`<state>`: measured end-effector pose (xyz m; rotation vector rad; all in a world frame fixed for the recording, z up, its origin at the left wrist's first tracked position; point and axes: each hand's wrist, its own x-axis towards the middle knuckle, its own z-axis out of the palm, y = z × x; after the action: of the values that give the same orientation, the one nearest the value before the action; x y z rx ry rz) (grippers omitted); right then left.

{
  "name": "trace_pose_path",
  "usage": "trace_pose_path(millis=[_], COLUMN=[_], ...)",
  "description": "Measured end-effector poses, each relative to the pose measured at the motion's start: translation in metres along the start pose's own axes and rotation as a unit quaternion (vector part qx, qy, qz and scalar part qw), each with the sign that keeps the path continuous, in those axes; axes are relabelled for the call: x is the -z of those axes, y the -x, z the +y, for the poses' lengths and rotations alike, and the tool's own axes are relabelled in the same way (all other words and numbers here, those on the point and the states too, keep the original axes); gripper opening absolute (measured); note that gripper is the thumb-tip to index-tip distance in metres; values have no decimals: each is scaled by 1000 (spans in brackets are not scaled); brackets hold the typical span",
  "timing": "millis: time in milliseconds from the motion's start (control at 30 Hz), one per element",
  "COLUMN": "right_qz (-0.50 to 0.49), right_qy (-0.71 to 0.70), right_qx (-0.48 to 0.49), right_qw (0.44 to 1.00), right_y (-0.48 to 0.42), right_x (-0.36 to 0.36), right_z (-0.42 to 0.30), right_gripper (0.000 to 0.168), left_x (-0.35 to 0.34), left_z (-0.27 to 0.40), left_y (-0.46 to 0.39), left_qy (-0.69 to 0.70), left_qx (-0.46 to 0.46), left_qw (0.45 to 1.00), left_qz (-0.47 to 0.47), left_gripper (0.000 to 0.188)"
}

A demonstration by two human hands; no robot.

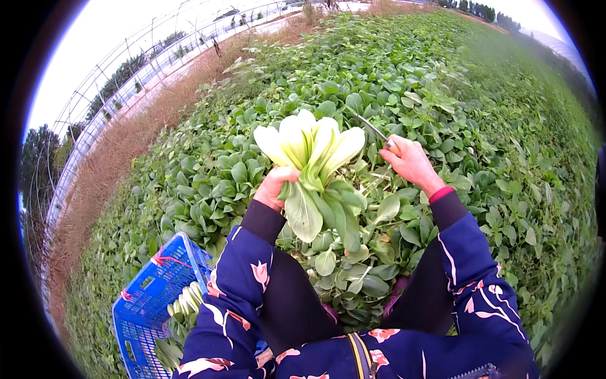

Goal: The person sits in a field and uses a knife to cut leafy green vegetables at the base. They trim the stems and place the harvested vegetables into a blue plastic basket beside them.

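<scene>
My left hand (278, 185) grips a bunch of several bok choy heads (310, 147), their pale stem ends pointing up and away from me. The green leaves hang down below my fist. In my right hand (411, 163) is a knife (370, 127), its narrow blade slanting up and to the left, apart from the bunch. Most of the knife's handle is hidden in my fingers. Below both hands, loose and cut leaves (364, 279) lie on the ground between my knees.
A blue plastic crate (154, 277) with red ties stands at my left, holding cut bok choy (187, 299). Leafy plants (236, 173) grow densely ahead and on both sides. Beyond a strip of dry brown grass (142, 123) rises a metal hoop frame (128, 52).
</scene>
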<state>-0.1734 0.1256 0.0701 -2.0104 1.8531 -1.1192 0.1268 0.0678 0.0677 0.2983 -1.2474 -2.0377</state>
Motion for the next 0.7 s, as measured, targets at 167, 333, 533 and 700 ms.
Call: trace_pose_path(millis=[167,333,533,700], right_qz=[-35,-96,-25,4], right_qy=[-302,-501,-504,-477], right_qx=[-11,-40,-89,-82], right_qw=[953,859,859,875], right_y=[-1,0,0,2], right_x=[-15,-29,-38,-39], right_z=[-17,-38,-54,-66], right_gripper=[26,35,35,34], left_x=[11,-3,-10,-10], left_z=[-2,-6,-16,-17], left_y=[-3,-8,-12,-12], left_qy=[29,37,82,91], left_qx=[26,41,67,62], left_qw=[999,997,994,994], left_qz=[17,54,19,10], left_gripper=[74,52,54,58])
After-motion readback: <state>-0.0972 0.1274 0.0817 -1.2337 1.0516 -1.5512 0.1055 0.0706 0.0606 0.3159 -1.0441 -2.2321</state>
